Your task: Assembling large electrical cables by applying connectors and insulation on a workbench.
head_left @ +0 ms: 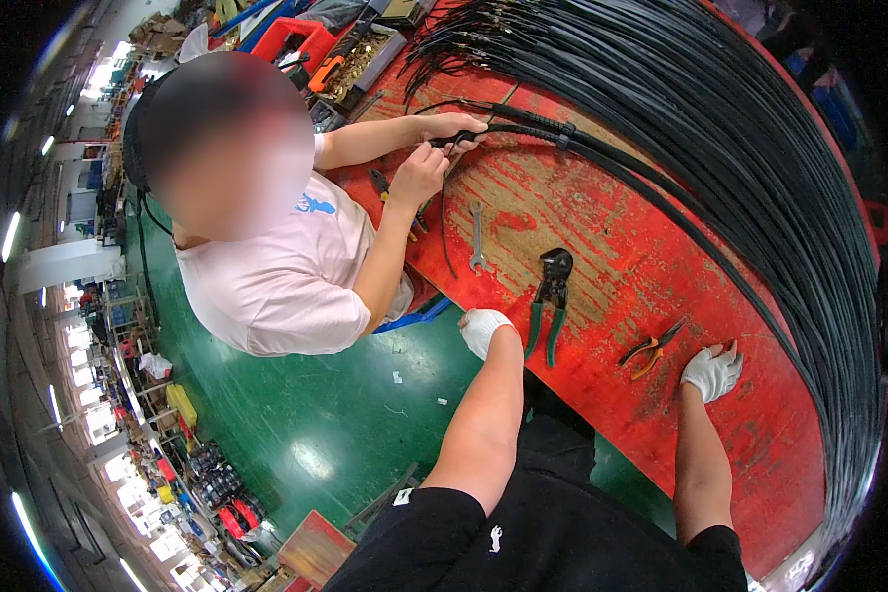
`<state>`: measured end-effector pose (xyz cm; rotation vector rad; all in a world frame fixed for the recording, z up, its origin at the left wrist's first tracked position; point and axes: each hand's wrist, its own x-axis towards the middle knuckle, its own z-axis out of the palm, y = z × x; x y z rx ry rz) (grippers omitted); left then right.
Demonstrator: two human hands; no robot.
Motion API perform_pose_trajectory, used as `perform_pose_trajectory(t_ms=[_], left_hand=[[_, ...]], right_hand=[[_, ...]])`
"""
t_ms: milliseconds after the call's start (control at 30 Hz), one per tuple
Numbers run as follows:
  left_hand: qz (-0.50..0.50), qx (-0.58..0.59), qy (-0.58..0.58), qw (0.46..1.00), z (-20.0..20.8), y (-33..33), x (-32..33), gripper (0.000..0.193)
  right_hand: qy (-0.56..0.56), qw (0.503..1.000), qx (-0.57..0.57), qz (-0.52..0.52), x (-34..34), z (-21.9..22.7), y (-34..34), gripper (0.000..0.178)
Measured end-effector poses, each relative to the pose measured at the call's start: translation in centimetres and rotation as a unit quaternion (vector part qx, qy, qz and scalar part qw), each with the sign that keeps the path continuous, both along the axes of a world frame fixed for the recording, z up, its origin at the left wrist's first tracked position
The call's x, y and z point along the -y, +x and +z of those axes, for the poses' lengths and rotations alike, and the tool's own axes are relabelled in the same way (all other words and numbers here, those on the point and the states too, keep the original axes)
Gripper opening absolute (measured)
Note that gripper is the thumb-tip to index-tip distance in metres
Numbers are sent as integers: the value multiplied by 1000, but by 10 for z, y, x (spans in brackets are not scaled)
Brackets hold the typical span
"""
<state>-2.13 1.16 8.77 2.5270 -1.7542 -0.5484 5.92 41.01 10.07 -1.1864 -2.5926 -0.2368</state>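
Observation:
My left hand [485, 333], in a white glove, is at the near edge of the red table [602, 237]. Its fingers are curled in, and whatever they may hold is hidden. Close to it lie crimping pliers [551, 301] with green handles and a black head. My right hand [712, 373], also gloved in white, rests on the table top with its fingers loosely apart and nothing in them. Just left of it are pliers [650, 347] with orange-and-black handles. A metal wrench [478, 238] lies farther off, beyond the crimping pliers.
A co-worker [276, 286] in a light shirt handles black cables [523, 133] at the table's left side. A large bundle of long black cables [720, 148] curves along the far and right side. Parts bins [360, 64] stand at the far left. Green floor [296, 414] lies below.

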Motion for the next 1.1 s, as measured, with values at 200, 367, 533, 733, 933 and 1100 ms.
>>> perform_pose_trajectory(t_ms=[200, 367, 533, 733, 933, 1100], left_hand=[[12, -9, 5, 1000, 0, 1, 1, 55], [19, -7, 21, 1000, -3, 2, 4, 54], [23, -3, 14, 1000, -2, 1, 1, 53], [15, 14, -2, 1000, 2, -2, 1, 51], [-20, 18, -11, 1000, -4, 3, 1, 51], [-34, 17, 3, 999, 0, 2, -4, 52]], right_hand=[[0, 1000, -4, 4, 2, 1, -1, 40], [1, 1000, 0, 1, 2, 0, -1, 40], [10, 1000, 6, -2, 0, -2, 1, 40], [3, 1000, -4, 6, -3, -5, 2, 40], [2, 1000, 9, -2, 1, -4, 0, 40], [0, 1000, 7, -6, -2, -4, 2, 40]])
